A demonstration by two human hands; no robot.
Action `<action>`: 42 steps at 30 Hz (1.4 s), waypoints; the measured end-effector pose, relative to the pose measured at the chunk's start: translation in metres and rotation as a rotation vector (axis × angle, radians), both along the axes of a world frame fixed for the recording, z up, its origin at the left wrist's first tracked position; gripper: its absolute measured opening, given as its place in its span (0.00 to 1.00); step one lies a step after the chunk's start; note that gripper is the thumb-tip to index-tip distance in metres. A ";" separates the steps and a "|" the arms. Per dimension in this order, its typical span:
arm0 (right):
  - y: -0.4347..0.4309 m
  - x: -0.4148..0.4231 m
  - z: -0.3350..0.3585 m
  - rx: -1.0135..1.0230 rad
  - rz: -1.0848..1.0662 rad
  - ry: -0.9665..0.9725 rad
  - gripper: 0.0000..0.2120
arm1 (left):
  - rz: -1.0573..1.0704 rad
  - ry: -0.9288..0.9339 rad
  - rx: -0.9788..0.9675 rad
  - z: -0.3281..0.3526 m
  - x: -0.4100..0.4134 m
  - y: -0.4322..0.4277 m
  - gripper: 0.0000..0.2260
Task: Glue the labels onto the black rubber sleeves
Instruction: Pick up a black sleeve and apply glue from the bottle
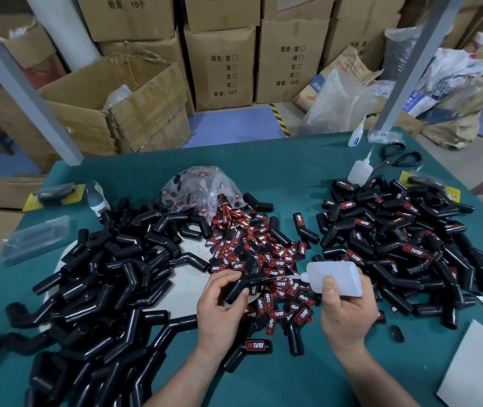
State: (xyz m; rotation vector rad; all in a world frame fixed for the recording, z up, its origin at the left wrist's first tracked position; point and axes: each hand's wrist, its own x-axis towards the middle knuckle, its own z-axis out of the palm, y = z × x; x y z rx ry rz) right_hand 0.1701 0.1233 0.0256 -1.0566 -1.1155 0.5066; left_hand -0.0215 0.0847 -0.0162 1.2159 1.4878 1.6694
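Note:
My left hand (219,304) grips a bent black rubber sleeve (241,286) above the table's front middle. My right hand (344,309) holds a translucent glue bottle (334,276) tipped sideways, its thin nozzle touching the sleeve's upper arm. A heap of red-and-black labels (258,254) lies just behind the hands, spilling from a clear plastic bag (199,192). Plain black sleeves (102,289) are piled on the left. Sleeves bearing labels (404,239) are piled on the right.
The green table (278,168) carries two more glue bottles (359,168) and black scissors (398,160) at the back right. A grey card (481,371) lies front right, a clear packet (35,236) at the left. Cardboard boxes (222,66) stand behind the table.

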 end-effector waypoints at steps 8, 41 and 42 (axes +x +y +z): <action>-0.001 -0.001 0.002 0.007 0.006 0.038 0.07 | -0.001 0.010 0.020 -0.002 -0.001 0.001 0.17; 0.000 0.000 0.001 -0.017 -0.008 0.033 0.10 | 0.007 0.005 0.012 -0.001 0.000 0.000 0.18; 0.000 -0.001 0.003 -0.011 -0.010 0.027 0.12 | 0.008 0.006 0.007 -0.001 -0.001 0.001 0.18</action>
